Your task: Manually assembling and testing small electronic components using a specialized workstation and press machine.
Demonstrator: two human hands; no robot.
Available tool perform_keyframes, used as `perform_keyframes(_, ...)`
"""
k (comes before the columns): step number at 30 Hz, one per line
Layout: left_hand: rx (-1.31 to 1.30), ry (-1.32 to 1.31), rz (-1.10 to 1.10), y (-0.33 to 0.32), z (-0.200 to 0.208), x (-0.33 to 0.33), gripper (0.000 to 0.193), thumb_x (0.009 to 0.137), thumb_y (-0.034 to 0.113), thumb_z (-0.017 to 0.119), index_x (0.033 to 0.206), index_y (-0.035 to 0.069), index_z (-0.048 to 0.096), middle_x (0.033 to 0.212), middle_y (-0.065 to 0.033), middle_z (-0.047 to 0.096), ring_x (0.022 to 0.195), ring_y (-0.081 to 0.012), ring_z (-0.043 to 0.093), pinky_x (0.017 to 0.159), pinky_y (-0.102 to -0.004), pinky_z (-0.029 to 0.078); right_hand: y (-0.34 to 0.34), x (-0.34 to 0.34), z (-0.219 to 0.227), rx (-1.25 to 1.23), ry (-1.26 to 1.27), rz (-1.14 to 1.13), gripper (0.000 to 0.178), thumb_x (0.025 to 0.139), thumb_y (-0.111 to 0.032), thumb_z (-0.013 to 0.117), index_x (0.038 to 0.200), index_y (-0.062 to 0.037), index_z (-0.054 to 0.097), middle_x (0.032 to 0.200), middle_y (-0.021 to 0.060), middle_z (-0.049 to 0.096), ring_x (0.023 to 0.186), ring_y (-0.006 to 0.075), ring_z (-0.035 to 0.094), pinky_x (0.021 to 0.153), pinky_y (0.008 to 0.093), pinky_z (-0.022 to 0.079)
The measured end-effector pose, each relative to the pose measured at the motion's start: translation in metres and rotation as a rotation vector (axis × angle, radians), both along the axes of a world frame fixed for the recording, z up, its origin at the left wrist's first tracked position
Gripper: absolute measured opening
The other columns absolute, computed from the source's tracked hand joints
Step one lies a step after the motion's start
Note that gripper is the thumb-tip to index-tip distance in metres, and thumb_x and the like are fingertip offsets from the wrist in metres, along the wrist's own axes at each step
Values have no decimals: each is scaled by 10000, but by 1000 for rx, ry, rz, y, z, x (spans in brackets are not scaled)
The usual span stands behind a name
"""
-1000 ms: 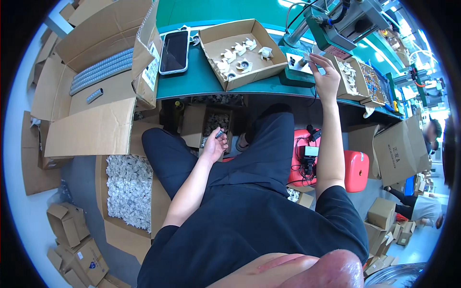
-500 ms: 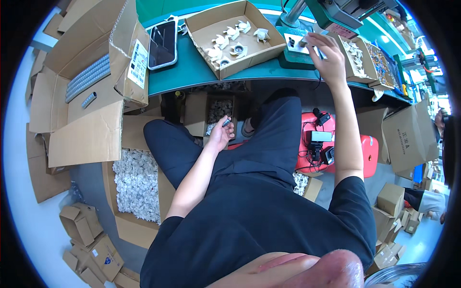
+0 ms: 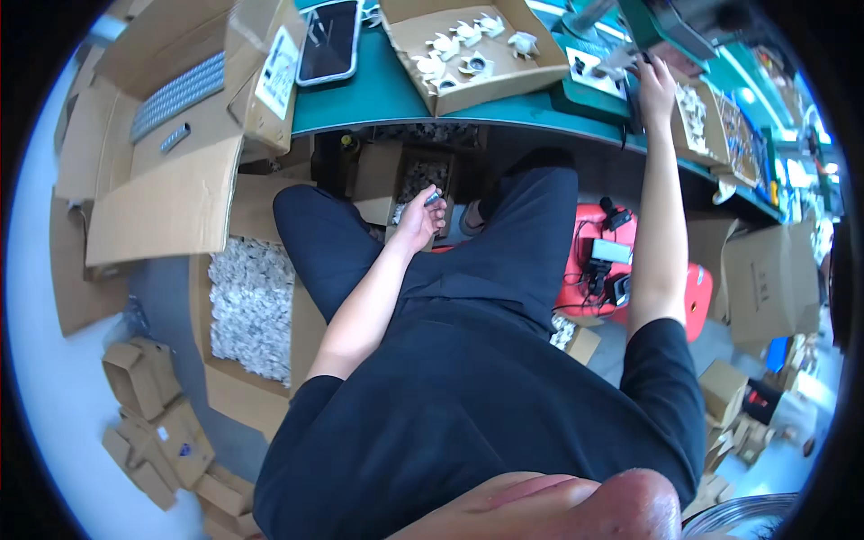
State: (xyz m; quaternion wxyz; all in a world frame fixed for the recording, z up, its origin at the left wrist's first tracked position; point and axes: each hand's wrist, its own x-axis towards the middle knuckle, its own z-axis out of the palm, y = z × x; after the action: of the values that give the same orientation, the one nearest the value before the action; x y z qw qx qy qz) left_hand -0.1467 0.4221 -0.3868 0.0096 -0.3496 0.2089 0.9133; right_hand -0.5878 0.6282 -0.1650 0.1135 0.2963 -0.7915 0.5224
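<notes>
My left hand [image 3: 419, 221], above my lap, is closed around a short grey metal cylinder [image 3: 433, 198]. To the right, over the bench, my right hand [image 3: 656, 90] has its fingers curled beside a green bench press [image 3: 670, 40]. A dark piece shows at its fingertips, but what the fingers hold is too blurred to tell. Just left of that hand, a pale part [image 3: 619, 63] sits on the press's light metal base plate [image 3: 589, 72]. Several white plastic impellers [image 3: 468, 34] lie in a shallow cardboard tray [image 3: 490, 94] on the bench.
A phone [image 3: 328, 45] lies on the green bench [image 3: 360, 103]. An open carton [image 3: 171, 202] at left holds rows of grey cylinders [image 3: 180, 94]. White parts [image 3: 247, 310] fill a box on the floor. A red stool [image 3: 580, 292] bears cables and small devices. More boxes stand at right.
My right hand has moved right, off the base plate, and its fingers have curled. The view has shifted, so the bench sits higher. My left hand keeps the cylinder.
</notes>
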Motion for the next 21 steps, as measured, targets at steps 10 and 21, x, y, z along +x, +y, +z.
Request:
perform_keyframes(10, -19, 15, -23, 1, -11, 17, 238, 964, 383, 640, 995, 149, 606, 830, 2, 639, 658, -80, 531, 568, -250, 409, -52, 130, 22, -19, 295, -72, 380, 819, -99, 809, 1173, -11, 701, 1070, 90, 733, 1000, 176, 655, 916, 300, 483)
perform_keyframes(21, -112, -42, 35, -5, -3, 15, 273, 981, 398, 621, 1026, 131, 585, 799, 2, 620, 662, -76, 526, 559, -245, 399, -91, 194, 38, 142, 855, -52, 374, 803, -174, 837, 1130, -35, 720, 1032, 79, 736, 1059, 253, 628, 903, 394, 486)
